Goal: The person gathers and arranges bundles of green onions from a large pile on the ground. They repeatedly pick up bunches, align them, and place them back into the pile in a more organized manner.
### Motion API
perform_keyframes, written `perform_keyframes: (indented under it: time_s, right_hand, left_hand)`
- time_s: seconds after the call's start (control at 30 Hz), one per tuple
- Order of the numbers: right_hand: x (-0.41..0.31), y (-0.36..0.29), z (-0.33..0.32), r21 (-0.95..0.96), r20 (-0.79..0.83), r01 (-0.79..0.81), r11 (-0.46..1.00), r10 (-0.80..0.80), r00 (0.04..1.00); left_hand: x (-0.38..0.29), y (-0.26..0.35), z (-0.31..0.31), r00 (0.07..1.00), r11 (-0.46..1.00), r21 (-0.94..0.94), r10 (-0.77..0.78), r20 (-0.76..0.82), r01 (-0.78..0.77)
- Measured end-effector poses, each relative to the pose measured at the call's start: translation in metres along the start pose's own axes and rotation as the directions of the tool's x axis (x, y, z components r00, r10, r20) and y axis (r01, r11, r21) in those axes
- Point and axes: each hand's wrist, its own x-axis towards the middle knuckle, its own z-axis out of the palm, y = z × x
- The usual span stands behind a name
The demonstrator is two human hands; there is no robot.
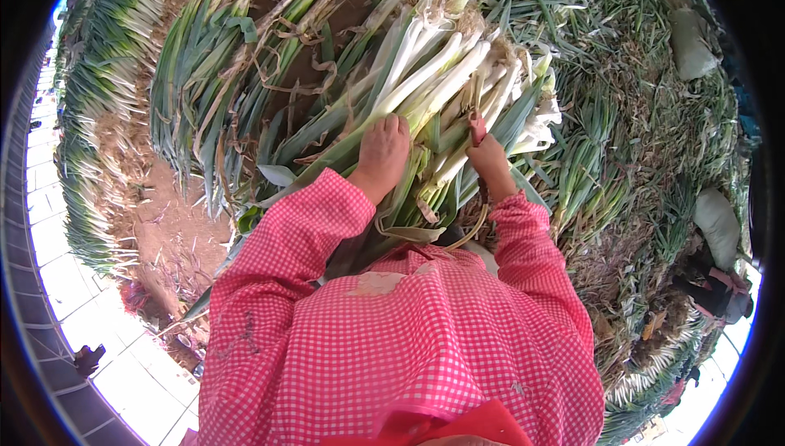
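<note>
My left hand [384,150] rests with its fingers curled over the green-white stalk of a leek [423,87] on the pile in front of me. To its right, my right hand [492,161] is closed around a tool with a red handle [477,129], perhaps a knife; its working end is hard to make out against the stalks. White shanks and shaggy roots [506,53] of several leeks point away from me to the upper right. Their green leaves [306,139] spread toward the left, some dry and brown. A loose pale leaf [414,234] hangs close to my body.
Untrimmed leeks [202,78] lie at the upper left. Beyond a strip of bare soil [178,207], a long row of stacked leeks [110,115] lines the left. Cut leaves [613,109] cover the ground at right, near pale sacks [716,225] and a person [723,293].
</note>
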Motion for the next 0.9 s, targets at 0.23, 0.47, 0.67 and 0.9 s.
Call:
perform_keyframes:
  time_s: [0.23, 0.47, 0.67, 0.9]
  right_hand:
    - [-0.11, 0.023, 0.035, -0.133, 0.16, 0.178, 0.975, -0.156, 0.975]
    - [-0.086, 0.023, 0.018, -0.044, 0.024, 0.058, 0.997, -0.057, 0.998]
    - [-0.123, 0.039, 0.03, -0.099, 0.2, 0.235, 0.967, -0.212, 0.957]
    - [-0.138, 0.039, 0.039, -0.055, 0.083, 0.351, 0.935, -0.346, 0.935]
  left_hand:
    - [0.007, -0.01, -0.012, 0.999, 0.955, -0.295, 0.032, 0.028, -0.022]
    - [-0.004, -0.017, -0.026, 0.969, 0.949, -0.308, 0.008, 0.245, 0.07]
    - [0.005, -0.015, -0.037, 0.87, 0.914, -0.305, -0.094, 0.484, 0.269]
    - [0.032, -0.041, -0.034, 0.859, 0.82, -0.454, -0.087, 0.504, 0.349]
